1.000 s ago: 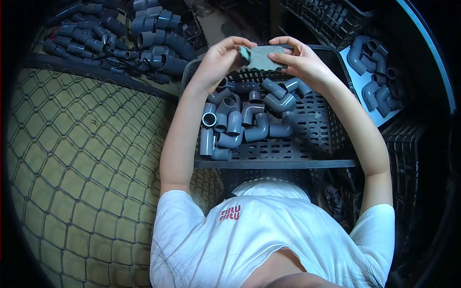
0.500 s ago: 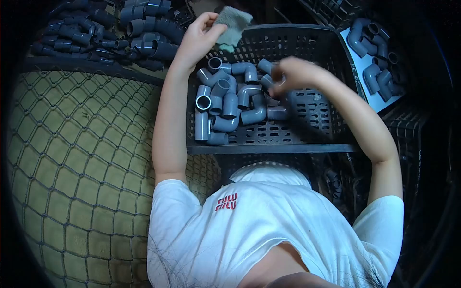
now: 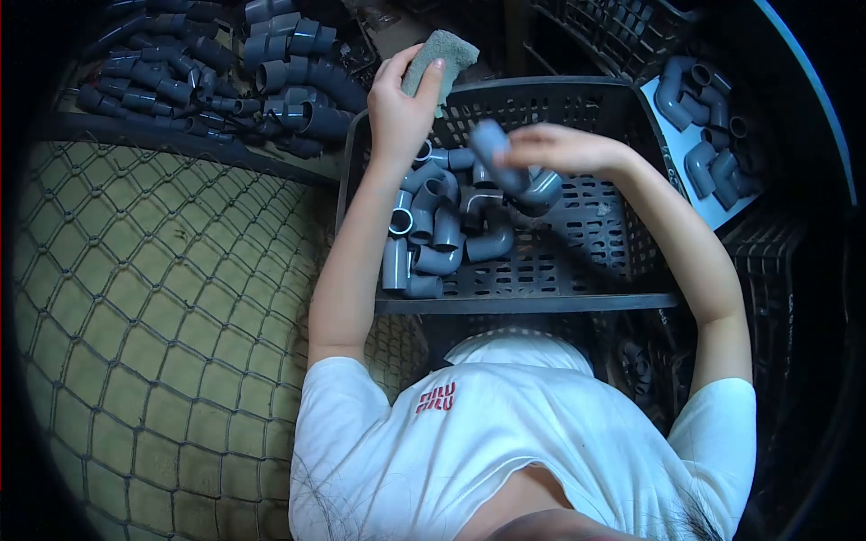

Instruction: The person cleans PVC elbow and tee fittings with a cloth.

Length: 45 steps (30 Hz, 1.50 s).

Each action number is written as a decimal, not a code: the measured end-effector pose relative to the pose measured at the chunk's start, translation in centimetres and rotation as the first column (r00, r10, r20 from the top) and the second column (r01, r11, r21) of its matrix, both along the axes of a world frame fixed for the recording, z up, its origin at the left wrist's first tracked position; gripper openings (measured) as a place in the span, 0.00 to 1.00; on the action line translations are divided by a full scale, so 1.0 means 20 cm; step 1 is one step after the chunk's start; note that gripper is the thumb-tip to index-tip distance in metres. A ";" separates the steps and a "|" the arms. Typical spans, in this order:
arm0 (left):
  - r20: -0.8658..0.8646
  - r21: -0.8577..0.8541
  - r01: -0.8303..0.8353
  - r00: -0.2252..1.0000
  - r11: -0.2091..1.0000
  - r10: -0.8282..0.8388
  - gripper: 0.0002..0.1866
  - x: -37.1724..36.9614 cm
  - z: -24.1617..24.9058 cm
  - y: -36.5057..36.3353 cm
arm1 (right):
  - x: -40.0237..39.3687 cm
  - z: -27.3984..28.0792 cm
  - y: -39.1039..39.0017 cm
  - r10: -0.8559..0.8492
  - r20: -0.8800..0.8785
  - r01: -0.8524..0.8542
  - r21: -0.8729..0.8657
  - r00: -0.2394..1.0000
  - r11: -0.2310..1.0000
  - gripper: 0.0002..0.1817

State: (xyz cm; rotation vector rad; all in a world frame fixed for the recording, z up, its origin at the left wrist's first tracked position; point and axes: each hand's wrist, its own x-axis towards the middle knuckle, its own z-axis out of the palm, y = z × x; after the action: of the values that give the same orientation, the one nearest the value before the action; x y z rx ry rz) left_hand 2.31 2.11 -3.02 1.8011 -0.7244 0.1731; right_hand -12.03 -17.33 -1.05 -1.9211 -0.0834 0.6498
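A folded grey-green cloth (image 3: pixel 449 59) is pinched in my left hand (image 3: pixel 401 106), held up over the far left corner of a black plastic crate (image 3: pixel 523 305). Inside the crate, grey pipe elbows (image 3: pixel 439 260) lie heaped on the left side. My right hand (image 3: pixel 564 150) is closed on a grey pipe elbow (image 3: pixel 490 142) above the heap, both smeared by motion. Just below that hand, another grey elbow (image 3: pixel 541 192) shows, partly hidden by the fingers.
More grey elbows (image 3: pixel 713 167) lie on a white board (image 3: pixel 729 208) right of the crate. Stacked grey pipe fittings (image 3: pixel 162 77) fill the far left. A wire mesh (image 3: pixel 180 343) over a yellowish surface spans the left. Another black crate (image 3: pixel 622 32) stands at the back.
My right hand has lifted an elbow from the heap, moving slightly left. My left hand, still holding the cloth, appears a little further right. The whole view has shifted slightly.
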 end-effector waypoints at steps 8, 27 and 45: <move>0.657 0.245 0.223 0.677 0.943 -0.331 0.27 -0.35 0.06 -0.19 | 0.02 0.07 0.06 -0.730 -0.114 0.644 0.574 0.674 0.506 0.35; 0.543 0.137 0.142 0.817 0.980 -0.194 0.26 -0.34 0.00 -0.26 | 0.06 0.06 0.05 -0.724 -0.266 0.630 0.720 0.637 0.290 0.30; 0.697 0.187 0.285 0.636 0.940 -0.331 0.26 -0.31 0.08 -0.24 | 0.06 0.07 -0.04 -0.671 -0.288 0.608 0.733 0.683 0.304 0.31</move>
State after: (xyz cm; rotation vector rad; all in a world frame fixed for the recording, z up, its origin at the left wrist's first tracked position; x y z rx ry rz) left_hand -3.97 -2.61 -1.41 1.6024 -1.6108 0.6671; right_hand -10.88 -18.04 0.41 -0.9190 0.3181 -0.0712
